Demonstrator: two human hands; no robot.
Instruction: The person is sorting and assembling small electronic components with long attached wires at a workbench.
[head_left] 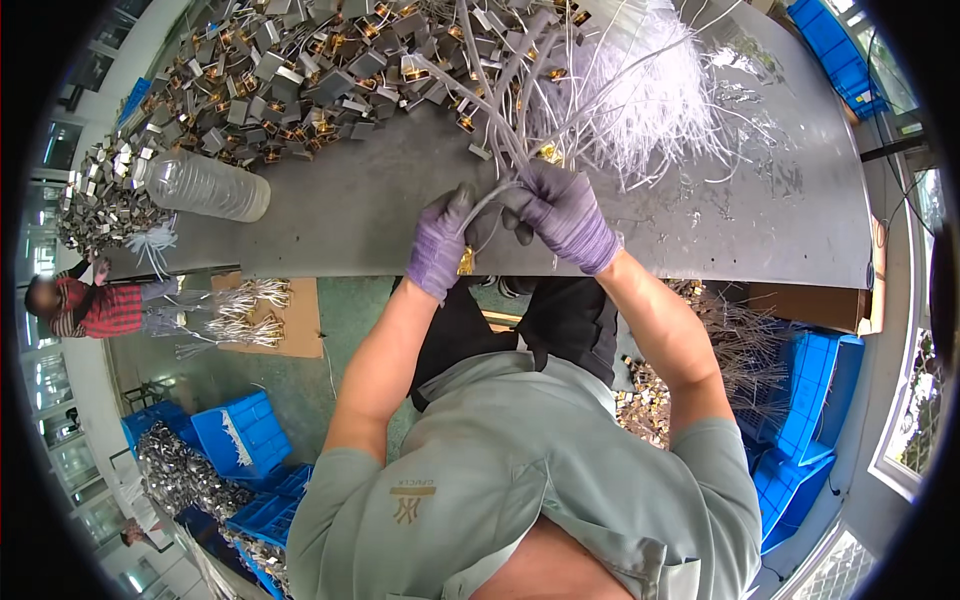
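Observation:
Both my hands wear purple and grey gloves and meet above the near edge of the grey table point(370, 215). My left hand point(441, 238) is closed on a pale grey cable point(486, 203), which bends in an arc between the hands. On the other side, my right hand point(563, 212) has its fingers closed round the same cable, where several strands fan out toward the far side. A small gold-coloured part point(466, 261) hangs beside my left hand. Another gold part point(550, 153) shows just beyond my right hand. The fingertips partly hide the cable.
A heap of grey block-shaped parts with copper-coloured windings point(300, 80) covers the far left. White wires point(650, 95) pile up at far right. A clear plastic bottle point(208, 186) lies on the left. Blue crates point(240, 435) stand below, and another person point(100, 305) is at left.

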